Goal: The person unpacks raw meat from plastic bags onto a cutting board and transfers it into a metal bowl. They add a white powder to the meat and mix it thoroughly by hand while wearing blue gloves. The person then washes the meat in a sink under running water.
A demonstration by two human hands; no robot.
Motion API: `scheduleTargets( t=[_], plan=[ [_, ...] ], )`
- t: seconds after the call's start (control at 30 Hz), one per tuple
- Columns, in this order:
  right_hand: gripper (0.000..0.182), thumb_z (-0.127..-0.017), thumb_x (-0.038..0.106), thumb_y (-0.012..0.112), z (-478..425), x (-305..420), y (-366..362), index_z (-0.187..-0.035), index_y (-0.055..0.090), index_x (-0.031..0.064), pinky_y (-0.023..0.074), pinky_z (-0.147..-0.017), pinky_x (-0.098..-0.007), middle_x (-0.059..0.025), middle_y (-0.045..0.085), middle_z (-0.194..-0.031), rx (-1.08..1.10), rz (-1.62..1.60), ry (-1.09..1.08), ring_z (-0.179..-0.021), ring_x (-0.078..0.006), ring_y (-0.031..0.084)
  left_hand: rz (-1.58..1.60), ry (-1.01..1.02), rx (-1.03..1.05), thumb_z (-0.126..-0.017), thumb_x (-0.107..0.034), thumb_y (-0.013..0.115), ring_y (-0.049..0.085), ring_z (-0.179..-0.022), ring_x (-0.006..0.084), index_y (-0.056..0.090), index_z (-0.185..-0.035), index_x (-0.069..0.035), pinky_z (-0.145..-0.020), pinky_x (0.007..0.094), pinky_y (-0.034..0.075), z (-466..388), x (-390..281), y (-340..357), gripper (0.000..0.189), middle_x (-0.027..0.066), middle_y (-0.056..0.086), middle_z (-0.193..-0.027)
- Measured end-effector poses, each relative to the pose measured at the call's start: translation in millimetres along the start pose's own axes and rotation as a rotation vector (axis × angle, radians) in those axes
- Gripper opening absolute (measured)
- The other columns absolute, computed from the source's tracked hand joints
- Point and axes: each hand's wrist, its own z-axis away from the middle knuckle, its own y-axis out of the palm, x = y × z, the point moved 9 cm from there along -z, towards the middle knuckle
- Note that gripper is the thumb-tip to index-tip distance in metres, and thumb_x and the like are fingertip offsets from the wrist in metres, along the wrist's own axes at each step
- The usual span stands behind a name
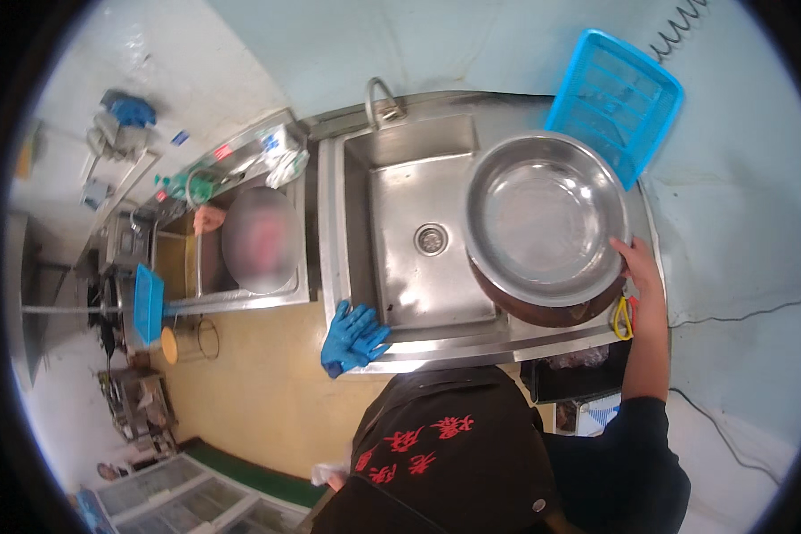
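Observation:
A wide stainless steel basin (541,213) rests, looking bare inside, on a round brown board (527,314) at the right of the sink. My right hand (633,259) grips the basin's right rim, thumb over the edge. Just below that hand lie scissors (622,319) with yellow and red handles, partly behind my forearm. Low in the picture, beside my dark apron (440,454), only a bit of my left hand (336,482) shows. It holds a whitish, translucent piece (324,472), perhaps plastic; most of that hand is hidden.
Blue rubber gloves (354,337) lie over the front left corner of the steel sink (407,193), near its faucet (380,107). A blue plastic basket (617,100) leans against the wall. Farther left, a second sink (287,297) has blurred contents and a green bottle (197,187) behind.

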Motion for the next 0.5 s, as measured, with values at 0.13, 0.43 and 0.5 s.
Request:
scheduleTargets(
  t=[0.13,0.43,0.5],
  plan=[
    [0.047,-0.078,0.02,0.069,13.7,-13.9,28.3,-0.117,0.054,-0.0013,0.057,-0.063,-0.0375,-0.0118,0.063,-0.093,0.061,-0.349,-0.015,-0.079,-0.0247,0.065,0.088,0.037,-0.073,-0.093,-0.024,0.051,0.054,-0.078,0.0183,0.053,-0.102,-0.007,-0.067,0.0371,0.047,-26.5,-8.6,-14.9,0.02,0.005,0.055,-0.086],
    [0.034,-0.077,0.006,0.062,85.6,9.9,193.1,-0.11,0.055,-0.0009,0.0487,-0.054,-0.0302,-0.0062,0.061,-0.092,0.097,-0.389,-0.193,-0.077,-0.0155,0.061,0.328,0.218,-0.079,-0.093,-0.023,0.05,0.053,-0.077,0.0178,0.053,-0.1,-0.008,-0.067,0.037,0.047,-116.2,-70.0,-4.9,0.017,0.0045,0.054,-0.084],
    [0.036,-0.077,0.006,0.059,112.6,4.1,248.8,-0.112,0.056,-0.0028,0.0531,-0.064,-0.0376,-0.0118,0.063,-0.098,0.207,-0.418,-0.19,-0.082,-0.0242,0.063,0.399,0.241,0.039,-0.093,-0.021,0.048,0.053,-0.08,0.0175,0.054,-0.101,-0.008,-0.068,0.0365,0.047,-132.5,-112.5,23.5,0.016,0.0046,0.054,-0.087]
  ],
)
